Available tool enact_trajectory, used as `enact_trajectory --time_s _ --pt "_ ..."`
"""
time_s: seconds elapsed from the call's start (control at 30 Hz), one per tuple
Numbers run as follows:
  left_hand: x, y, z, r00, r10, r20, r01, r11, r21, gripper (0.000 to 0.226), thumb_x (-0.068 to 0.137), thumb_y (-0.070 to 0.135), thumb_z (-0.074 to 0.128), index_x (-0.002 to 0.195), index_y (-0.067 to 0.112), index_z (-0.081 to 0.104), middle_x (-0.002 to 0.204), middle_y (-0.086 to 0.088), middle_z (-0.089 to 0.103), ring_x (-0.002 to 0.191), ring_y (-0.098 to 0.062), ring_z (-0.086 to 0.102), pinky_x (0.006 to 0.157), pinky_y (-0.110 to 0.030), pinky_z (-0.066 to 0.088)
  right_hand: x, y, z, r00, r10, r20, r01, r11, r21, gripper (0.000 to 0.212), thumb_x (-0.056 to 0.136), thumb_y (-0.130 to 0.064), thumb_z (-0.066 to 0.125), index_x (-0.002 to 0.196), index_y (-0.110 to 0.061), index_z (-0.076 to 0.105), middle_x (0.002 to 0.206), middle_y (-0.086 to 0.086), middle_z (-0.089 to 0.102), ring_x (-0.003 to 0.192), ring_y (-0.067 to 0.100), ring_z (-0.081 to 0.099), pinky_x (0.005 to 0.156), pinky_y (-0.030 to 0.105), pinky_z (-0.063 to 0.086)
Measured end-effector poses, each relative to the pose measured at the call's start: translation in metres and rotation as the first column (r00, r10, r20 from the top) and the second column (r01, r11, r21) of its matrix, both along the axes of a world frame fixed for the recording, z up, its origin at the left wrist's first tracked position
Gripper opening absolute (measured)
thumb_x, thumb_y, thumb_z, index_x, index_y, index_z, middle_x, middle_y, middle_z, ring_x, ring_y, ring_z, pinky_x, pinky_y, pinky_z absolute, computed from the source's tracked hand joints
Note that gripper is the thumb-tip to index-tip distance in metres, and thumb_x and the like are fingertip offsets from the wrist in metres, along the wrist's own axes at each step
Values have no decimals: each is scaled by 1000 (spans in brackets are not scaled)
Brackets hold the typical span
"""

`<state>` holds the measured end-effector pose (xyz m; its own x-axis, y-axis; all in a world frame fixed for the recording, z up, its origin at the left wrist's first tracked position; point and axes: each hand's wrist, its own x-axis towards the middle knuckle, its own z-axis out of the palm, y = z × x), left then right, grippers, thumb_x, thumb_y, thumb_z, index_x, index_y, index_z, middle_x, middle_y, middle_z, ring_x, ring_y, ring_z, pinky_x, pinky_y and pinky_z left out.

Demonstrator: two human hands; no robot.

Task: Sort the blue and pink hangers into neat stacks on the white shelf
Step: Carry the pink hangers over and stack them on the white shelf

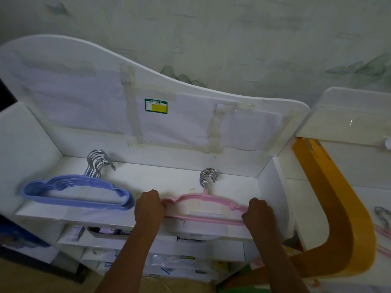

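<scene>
Both hands grip the pink hanger stack (203,208) at its two ends: the left hand (149,206) curls over the left shoulder tip, and the right hand (259,214) curls over the right tip. The fingers wrap under and out of sight, so the stack's very ends are hidden and only knuckles and the backs of the hands show. Between the hands the pink stack lies flat on the white shelf (169,176), its long axis running left to right across the shelf, with the bunched metal hooks (209,176) pointing away toward the back panel. How many pink hangers lie in the stack is hard to make out, since the frames overlap closely.

Below the shelf's front edge, lower tiers hold small boxes and packets, dim and too blurred to name.

To the left, near the left hand but not touching it, the blue hanger stack (78,193) lies flat on the same shelf, long axis also left to right, slightly fanned, its hooks (101,160) pointing to the back.

At the right edge, more pink hangers (384,233) are cut off by the frame, beside a yellow curved piece (342,225).

Farther back, the white back panel (84,85) bears taped paper sheets and a green and yellow label (156,106) whose print is unreadable.
</scene>
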<state>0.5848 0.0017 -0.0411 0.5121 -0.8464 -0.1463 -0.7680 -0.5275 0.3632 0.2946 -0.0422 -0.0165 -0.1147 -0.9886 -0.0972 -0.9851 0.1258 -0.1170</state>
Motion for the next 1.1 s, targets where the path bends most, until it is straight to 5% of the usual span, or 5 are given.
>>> enact_trajectory --time_s 0.27,0.63,0.83,1.0,1.1 --pt "-5 -5 2 1000 22 18 -22 1000 -9 12 93 14 61 101 7 65 97 -7 70 89 -20 69 75 -24 54 11 -4 4 996 2 -85 1 999 37 17 86 -19 68 102 -16 63 103 2 66 95 20 68 75 27 54" --pt "-4 0 -4 997 -9 71 10 1000 -16 11 93 17 59 90 12 69 82 -3 68 73 -18 68 63 -25 54 -4 -6 -8 999 32 4 -31 999 -43 19 86 -29 73 93 -12 68 91 3 70 82 18 70 62 20 43" --pt "-5 -2 -4 997 -12 81 14 1000 -27 12 94 11 57 91 10 69 86 -5 70 78 -17 69 64 -21 50 1 -11 -12 998 49 -25 -50 997 -59 4 89 -18 70 89 -14 69 88 2 70 80 16 70 66 22 52" --pt "3 3 -13 997 -70 28 72 995 -65 16 94 17 57 85 12 69 80 -4 66 76 -20 67 62 -23 48 -6 -5 -14 997 71 9 -70 995 -66 12 91 -26 67 94 -14 68 91 2 69 83 17 69 65 20 47" --pt "15 4 -17 985 -146 -90 139 987 -80 24 92 38 61 92 16 70 86 -3 66 91 -25 68 73 -30 51 -17 3 -16 992 114 57 -109 990 -93 23 93 -39 62 99 -17 68 90 -2 68 80 15 65 65 22 46"
